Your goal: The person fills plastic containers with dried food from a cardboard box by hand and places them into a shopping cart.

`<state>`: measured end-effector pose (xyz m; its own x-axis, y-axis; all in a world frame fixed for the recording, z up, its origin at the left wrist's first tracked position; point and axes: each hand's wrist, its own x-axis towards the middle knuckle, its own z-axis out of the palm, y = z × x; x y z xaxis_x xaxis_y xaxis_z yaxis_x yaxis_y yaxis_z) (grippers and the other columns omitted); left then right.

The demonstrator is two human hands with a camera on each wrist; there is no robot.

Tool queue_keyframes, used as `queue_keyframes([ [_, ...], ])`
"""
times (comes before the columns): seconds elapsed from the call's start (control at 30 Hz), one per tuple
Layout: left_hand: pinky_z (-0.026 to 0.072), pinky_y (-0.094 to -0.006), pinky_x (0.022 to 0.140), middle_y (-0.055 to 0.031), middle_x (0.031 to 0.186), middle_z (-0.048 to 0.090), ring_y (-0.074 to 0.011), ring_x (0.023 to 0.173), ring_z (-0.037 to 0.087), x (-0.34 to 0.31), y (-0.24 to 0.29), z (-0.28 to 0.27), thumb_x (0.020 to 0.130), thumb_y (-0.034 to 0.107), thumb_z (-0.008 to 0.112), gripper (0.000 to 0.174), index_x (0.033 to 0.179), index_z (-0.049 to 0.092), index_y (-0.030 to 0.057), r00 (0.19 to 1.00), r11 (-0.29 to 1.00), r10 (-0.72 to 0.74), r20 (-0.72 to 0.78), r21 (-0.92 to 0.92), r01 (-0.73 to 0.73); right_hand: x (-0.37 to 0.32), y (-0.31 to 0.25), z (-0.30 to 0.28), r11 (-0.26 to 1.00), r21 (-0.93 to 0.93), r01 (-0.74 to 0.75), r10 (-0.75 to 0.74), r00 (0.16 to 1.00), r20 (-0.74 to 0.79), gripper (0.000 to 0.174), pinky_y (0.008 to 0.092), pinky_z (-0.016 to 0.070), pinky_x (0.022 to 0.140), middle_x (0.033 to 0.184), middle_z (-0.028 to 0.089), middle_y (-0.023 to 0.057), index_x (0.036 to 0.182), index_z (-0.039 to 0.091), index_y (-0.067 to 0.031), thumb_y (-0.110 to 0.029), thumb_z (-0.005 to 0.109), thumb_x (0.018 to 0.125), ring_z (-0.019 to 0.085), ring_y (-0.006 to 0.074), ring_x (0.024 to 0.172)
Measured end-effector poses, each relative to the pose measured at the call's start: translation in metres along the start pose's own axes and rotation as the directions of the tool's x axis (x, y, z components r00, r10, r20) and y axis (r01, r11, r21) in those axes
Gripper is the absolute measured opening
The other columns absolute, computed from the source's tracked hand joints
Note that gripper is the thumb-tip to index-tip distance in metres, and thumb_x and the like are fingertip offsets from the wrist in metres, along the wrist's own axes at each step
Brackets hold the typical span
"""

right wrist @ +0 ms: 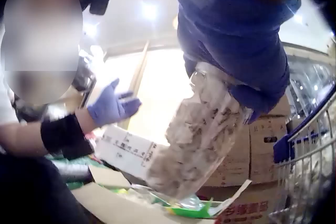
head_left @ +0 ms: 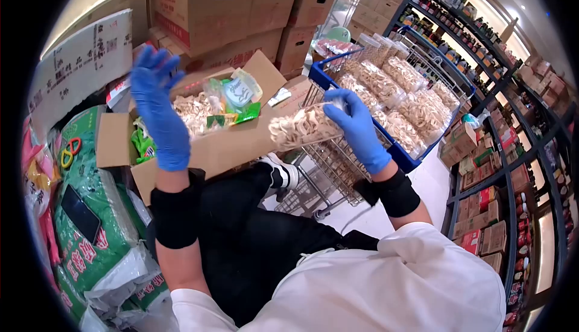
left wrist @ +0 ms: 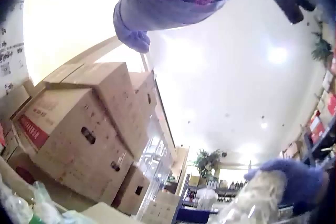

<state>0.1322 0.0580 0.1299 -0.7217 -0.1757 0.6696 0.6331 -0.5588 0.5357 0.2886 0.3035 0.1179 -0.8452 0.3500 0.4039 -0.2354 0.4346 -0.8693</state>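
My right hand (head_left: 360,132), in a blue glove, grips one end of a clear plastic package of pale dried slices (head_left: 301,127). The package lies nearly level between the open cardboard box (head_left: 238,148) and the cart in the head view. In the right wrist view, the gloved fingers wrap its upper end and the slices (right wrist: 191,134) fill the part below. My left hand (head_left: 160,112), also gloved, is raised over the box's left side, its fingers spread and holding nothing. Inside the box lie loose pale slices (head_left: 192,113) and green-and-white packets (head_left: 238,94).
A blue-rimmed shopping cart (head_left: 413,164) at the right carries several similar packages (head_left: 403,133). Large cartons (head_left: 205,15) are stacked behind the box. Green sacks (head_left: 90,193) with a phone (head_left: 80,213) on top stand at the left. Stocked shelves (head_left: 509,175) line the far right.
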Motion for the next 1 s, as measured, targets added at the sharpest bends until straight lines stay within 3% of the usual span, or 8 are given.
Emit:
queue_keyframes([
  [0.17, 0.041, -0.0328, 0.083, -0.0137, 0.097, 0.058, -0.0244, 0.092, 0.055, 0.02, 0.083, -0.051, 0.091, 0.031, 0.038, 0.04, 0.112, 0.05, -0.0004, 0.961, 0.966, 0.258, -0.1, 0.042, -0.255, 0.008, 0.02, 0.004, 0.999, -0.023, 0.045, -0.045, 0.999, 0.005, 0.022, 0.0194, 0.043, 0.059, 0.09, 0.054, 0.0009, 0.097, 0.057, -0.0077, -0.023, 0.056, 0.081, 0.052, 0.0058, 0.074],
  [0.2, 0.038, -0.0338, 0.088, -0.0173, 0.103, 0.056, -0.0261, 0.098, 0.052, 0.015, 0.117, -0.07, 0.091, 0.022, 0.034, 0.037, 0.114, 0.049, -0.002, 0.913, 0.813, 0.316, 0.257, -0.569, -0.121, 0.007, 0.019, 0.003, 0.968, 0.211, -0.138, 0.129, 0.99, 0.057, 0.022, 0.0193, 0.043, 0.059, 0.089, 0.054, 0.001, 0.097, 0.057, -0.0079, -0.024, 0.054, 0.082, 0.052, 0.0066, 0.074],
  [0.23, 0.0394, -0.0278, 0.053, -0.0015, 0.085, 0.055, -0.0148, 0.063, 0.049, 0.017, 0.157, -0.072, 0.071, 0.052, 0.063, 0.042, 0.076, 0.054, 0.0114, 0.925, 0.947, 0.317, 0.208, -0.123, -0.296, 0.008, 0.017, -0.002, 0.855, 0.412, -0.314, 0.281, 0.949, 0.14, 0.023, 0.0193, 0.0431, 0.059, 0.089, 0.054, 0.0011, 0.097, 0.057, -0.0081, -0.024, 0.052, 0.082, 0.053, 0.0073, 0.074],
  [0.3, 0.0304, -0.0243, 0.047, 0.0012, 0.067, 0.046, -0.0119, 0.052, 0.041, 0.001, 0.194, -0.062, 0.072, 0.055, 0.06, 0.045, 0.071, 0.051, 0.0103, 0.757, 0.837, 0.517, 0.4, -0.42, -0.35, 0.01, 0.027, -0.004, 0.94, 0.284, -0.187, 0.178, 0.982, 0.058, 0.028, 0.0255, 0.0394, 0.086, 0.102, 0.056, 0.0045, 0.104, 0.057, -0.0039, -0.021, 0.046, 0.085, 0.052, 0.0132, 0.098],
  [0.7, 0.0292, -0.0242, 0.047, 0.0012, 0.065, 0.042, -0.0122, 0.051, 0.039, -0.027, 0.156, -0.004, 0.072, 0.053, 0.061, 0.044, 0.069, 0.049, 0.0106, 0.827, 0.898, 0.34, 0.447, -0.416, -0.144, -0.021, -0.011, -0.053, 0.88, 0.377, -0.289, 0.282, 0.956, 0.074, 0.033, 0.0287, 0.0426, 0.085, 0.109, 0.054, 0.0071, 0.111, 0.052, -0.0042, -0.024, 0.046, 0.084, 0.051, 0.0157, 0.103],
  [0.83, 0.0288, -0.0242, 0.046, 0.0012, 0.064, 0.041, -0.0122, 0.05, 0.038, -0.029, 0.153, 0.003, 0.072, 0.052, 0.061, 0.044, 0.068, 0.048, 0.0107, 0.833, 0.893, 0.327, 0.447, -0.434, -0.118, -0.038, -0.024, -0.09, 0.994, -0.11, 0.016, -0.014, 1.0, 0.018, 0.043, 0.0321, 0.0464, 0.084, 0.121, 0.047, 0.0092, 0.12, 0.044, -0.0068, -0.027, 0.05, 0.083, 0.05, 0.0216, 0.106],
  [0.9, 0.0286, -0.0242, 0.046, 0.0012, 0.063, 0.04, -0.0123, 0.05, 0.038, -0.029, 0.154, 0.0, 0.072, 0.052, 0.062, 0.044, 0.068, 0.048, 0.0108, 0.84, 0.895, 0.315, 0.442, -0.432, -0.109, -0.032, -0.052, -0.103, 0.562, 0.765, -0.314, 0.475, 0.88, 0.012, 0.041, 0.0307, 0.0485, 0.075, 0.114, 0.048, 0.0094, 0.116, 0.046, -0.0038, -0.027, 0.052, 0.083, 0.055, 0.0199, 0.093],
  [1.0, 0.0283, -0.0242, 0.046, 0.0012, 0.063, 0.039, -0.0123, 0.05, 0.037, -0.028, 0.157, -0.001, 0.072, 0.052, 0.062, 0.044, 0.067, 0.047, 0.0108, 0.842, 0.895, 0.312, 0.441, -0.433, -0.105, -0.027, -0.059, -0.157, 0.48, 0.871, -0.107, 0.257, 0.966, -0.024, 0.055, 0.0372, 0.0475, 0.082, 0.12, 0.045, 0.017, 0.125, 0.035, -0.0023, -0.032, 0.053, 0.082, 0.051, 0.028, 0.104],
])
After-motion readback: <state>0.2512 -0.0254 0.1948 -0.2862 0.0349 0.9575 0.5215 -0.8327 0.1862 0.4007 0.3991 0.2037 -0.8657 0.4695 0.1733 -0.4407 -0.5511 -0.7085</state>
